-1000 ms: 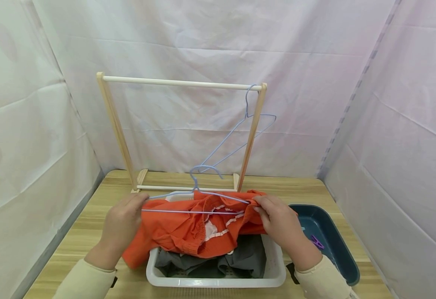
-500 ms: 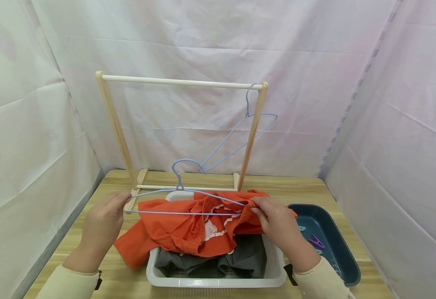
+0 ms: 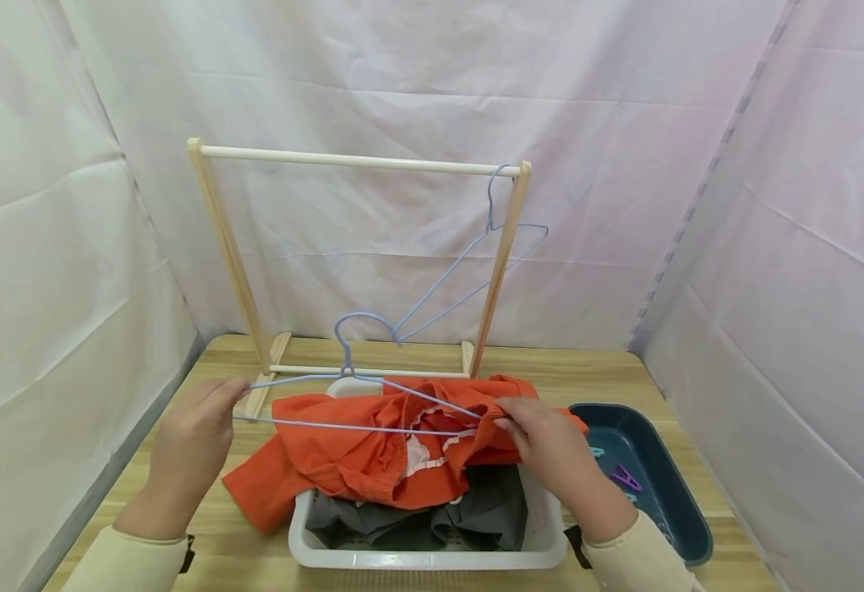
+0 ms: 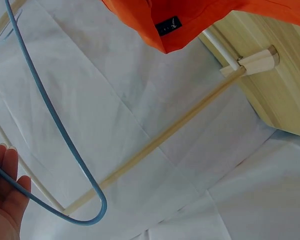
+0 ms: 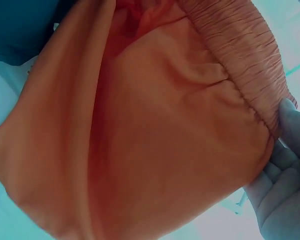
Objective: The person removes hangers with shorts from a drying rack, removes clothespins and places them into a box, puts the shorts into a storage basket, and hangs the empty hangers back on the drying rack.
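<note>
Orange shorts with a gathered elastic waistband lie bunched over a white basket. My left hand holds the left end of a light blue hanger, beyond the shorts' left side. In the left wrist view, fingers curl at the hanger's lower bar. The hanger's right end runs into the waist opening and is hidden by cloth. There my right hand pinches the waistband, thumb on one side and fingers on the other. The hanger's hook points up and away.
Behind the basket stands a wooden rack with another blue hanger hung at its right end. Dark grey cloth lies in the basket. A dark teal tray on the right holds clothespins, one purple.
My left hand has moved left, drawing the hanger left with it, so more of its left side lies clear of the shorts. My right hand stays at the waistband.
</note>
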A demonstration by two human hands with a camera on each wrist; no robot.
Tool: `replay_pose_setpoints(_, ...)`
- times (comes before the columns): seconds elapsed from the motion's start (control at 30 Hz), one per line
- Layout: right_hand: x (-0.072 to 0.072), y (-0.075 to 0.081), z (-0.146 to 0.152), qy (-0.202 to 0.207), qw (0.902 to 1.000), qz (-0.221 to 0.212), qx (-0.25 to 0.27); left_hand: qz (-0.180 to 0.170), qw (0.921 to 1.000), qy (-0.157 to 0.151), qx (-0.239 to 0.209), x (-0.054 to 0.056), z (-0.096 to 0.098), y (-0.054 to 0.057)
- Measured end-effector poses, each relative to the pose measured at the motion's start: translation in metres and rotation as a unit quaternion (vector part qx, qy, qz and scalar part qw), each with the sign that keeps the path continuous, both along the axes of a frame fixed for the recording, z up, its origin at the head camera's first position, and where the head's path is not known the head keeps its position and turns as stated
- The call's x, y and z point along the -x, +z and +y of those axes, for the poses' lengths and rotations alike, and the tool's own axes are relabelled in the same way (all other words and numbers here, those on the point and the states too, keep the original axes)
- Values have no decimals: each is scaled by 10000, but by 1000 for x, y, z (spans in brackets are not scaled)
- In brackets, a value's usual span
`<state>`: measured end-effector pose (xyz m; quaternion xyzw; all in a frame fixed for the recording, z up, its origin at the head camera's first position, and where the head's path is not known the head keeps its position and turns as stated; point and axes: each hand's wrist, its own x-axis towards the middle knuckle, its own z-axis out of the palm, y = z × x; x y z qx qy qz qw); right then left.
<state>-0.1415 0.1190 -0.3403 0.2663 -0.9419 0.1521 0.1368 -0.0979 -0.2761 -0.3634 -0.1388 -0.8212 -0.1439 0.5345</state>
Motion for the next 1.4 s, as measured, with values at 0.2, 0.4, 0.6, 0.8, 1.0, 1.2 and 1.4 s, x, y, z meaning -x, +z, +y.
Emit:
replay_pose_setpoints(0.2,0,-1,3,-62,9998,-74,176,-41,9999,141,-32,-3,-5,-1)
replay_pose_setpoints(0.4,3,-4,5,-42,9996,28,288,46,9991,307,-305,-7,-16,-1)
replay_pose_setpoints(0.6,3,-9,-2,-165,9998,-105,108,72,9957,780,-493,-17,-34,2)
replay_pose_setpoints(0.8,0,-15,-14,1,9998,-131,-146,-93,9922,1028,-704,-29,-45,6)
replay_pose_setpoints(1.0,-3,-22,-24,743,9966,280,-231,-222,9893,1159,-862,-34,-47,12)
replay_pose_setpoints(1.2,-10,-27,-35,1412,9891,340,-231,-173,9839,1340,-1166,-37,-49,12)
replay_pose_setpoints(1.4,-15,-34,-49,1782,9824,240,-497,-268,9746,1582,-1560,-40,-51,15)
